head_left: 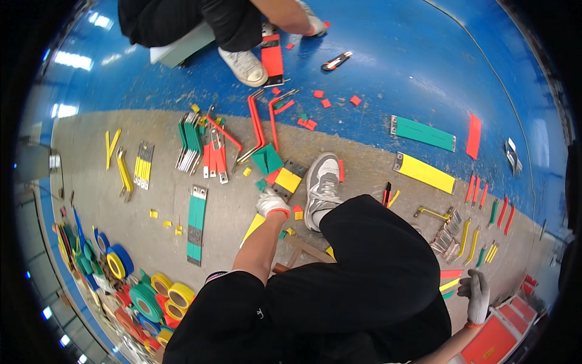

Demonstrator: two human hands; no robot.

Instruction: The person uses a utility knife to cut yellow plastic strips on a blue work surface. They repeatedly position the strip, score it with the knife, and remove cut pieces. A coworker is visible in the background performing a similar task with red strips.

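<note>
My left hand [271, 202], in a white glove with an orange cuff, is closed at the near end of a flat metal bar with a yellow middle band [288, 181] and dark ends. The bar lies on the floor just left of my grey-and-white shoe [324, 188]. A folded green sheet [267, 159] and small green scraps lie by its far end. My right hand [476, 294], also gloved, is held out at the lower right with fingers loosely extended and nothing in it. Nearest to it are red and yellow strips [450, 284].
At upper left another person sits by a red bar [272, 57]; a utility knife [337, 61] lies nearby. Bent red bars [256, 121] and green bars [190, 142] lie ahead. Tape rolls [145, 301] crowd the lower left. Green [423, 133] and yellow bars [425, 173] lie right.
</note>
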